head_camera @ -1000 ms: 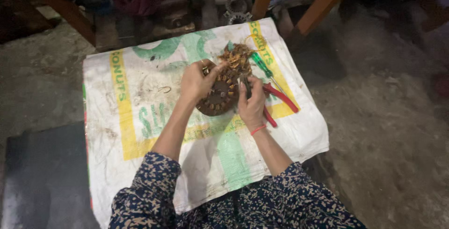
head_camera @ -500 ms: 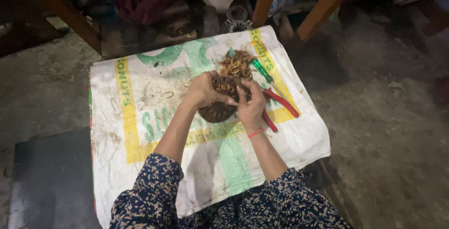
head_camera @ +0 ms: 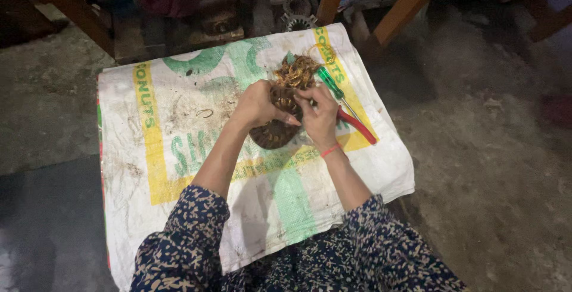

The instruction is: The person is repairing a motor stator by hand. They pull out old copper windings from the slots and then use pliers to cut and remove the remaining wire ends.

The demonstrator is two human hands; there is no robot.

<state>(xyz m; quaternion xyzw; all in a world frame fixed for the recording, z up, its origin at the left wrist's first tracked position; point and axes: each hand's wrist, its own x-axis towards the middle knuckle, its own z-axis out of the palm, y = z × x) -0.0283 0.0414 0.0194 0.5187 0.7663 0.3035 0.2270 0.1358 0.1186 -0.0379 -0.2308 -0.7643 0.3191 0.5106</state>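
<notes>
Between both hands (head_camera: pixel 289 110), gripped: a round coil (head_camera: pixel 275 132).

Woven plastic sack (head_camera: pixel 179 119) matt, soiled; copper wire tangle (head_camera: pixel 295 71) shiny

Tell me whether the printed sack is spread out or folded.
Spread out: the printed sack lies flat on the floor, its corners showing, under both hands and the round wound coil.

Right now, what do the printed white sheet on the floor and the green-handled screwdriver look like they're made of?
The white printed sack sheet looks like woven plastic: dull, creased, dirt-stained, with green and yellow print. The green-handled screwdriver seems to have a glossy translucent plastic handle and a thin, likely metal shaft, too small to be sure.
</notes>
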